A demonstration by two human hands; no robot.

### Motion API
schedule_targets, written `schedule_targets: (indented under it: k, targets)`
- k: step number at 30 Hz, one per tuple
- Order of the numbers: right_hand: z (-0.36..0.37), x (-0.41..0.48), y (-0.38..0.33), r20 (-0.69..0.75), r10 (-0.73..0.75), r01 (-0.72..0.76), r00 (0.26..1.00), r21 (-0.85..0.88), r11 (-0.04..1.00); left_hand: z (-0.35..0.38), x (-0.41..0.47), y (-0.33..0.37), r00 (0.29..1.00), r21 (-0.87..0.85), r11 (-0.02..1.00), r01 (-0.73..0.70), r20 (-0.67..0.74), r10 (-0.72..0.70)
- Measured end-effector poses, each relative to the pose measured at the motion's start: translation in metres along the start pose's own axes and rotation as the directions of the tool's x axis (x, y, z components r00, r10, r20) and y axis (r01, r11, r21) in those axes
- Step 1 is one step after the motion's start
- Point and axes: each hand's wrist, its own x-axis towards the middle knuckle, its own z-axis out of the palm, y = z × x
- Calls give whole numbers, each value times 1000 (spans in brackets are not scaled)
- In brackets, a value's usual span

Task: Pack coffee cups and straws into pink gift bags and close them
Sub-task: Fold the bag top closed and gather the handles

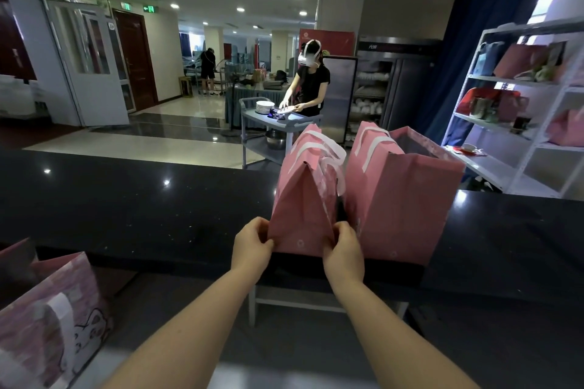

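Observation:
Two pink gift bags with white handles stand side by side on a dark counter (132,199). The left bag (300,196) is pinched closed at the top, its handles flopped to the right. My left hand (251,246) grips its lower left corner and my right hand (344,251) grips its lower right corner. The right bag (407,199) stands open at the top, touching the closed one. Neither coffee cups nor straws are visible; the bags' contents are hidden.
Another pink patterned bag (53,319) sits low at the left. A white shelf unit (518,123) with bags and cups stands at the right. Beyond the counter a person (311,82) handles plates at a grey cart (271,123).

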Motion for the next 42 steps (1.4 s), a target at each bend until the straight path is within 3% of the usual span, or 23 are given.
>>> schedule_targets:
  k: [6,16,24,28,32,38,42]
  targets:
    - [-3,-7,-2,-101,-5,4,995,-4,1000,5,1,15,999,-46,999,15,-40,-17]
    - [-8,-16,8,-132,60,-55,989,40,998,0,-7,6,999,52,998,31,-34,-29]
    - [-13,-20,11,-126,125,-115,984,83,990,10,-11,8,1000,-40,999,15,-3,-16]
    - [-18,-26,10,-123,121,-109,985,102,989,-1,-14,8,999,-76,996,-37,31,40]
    - [-34,-27,4,-156,41,-26,987,98,995,-13,-15,30,990,-81,986,-143,-29,141]
    - [-98,-2,-10,-337,-160,177,928,19,984,-13,-18,100,899,-134,889,-438,-38,437]
    - [-153,24,-12,-429,-253,255,867,-52,965,15,-22,153,844,-203,826,-526,-4,537]
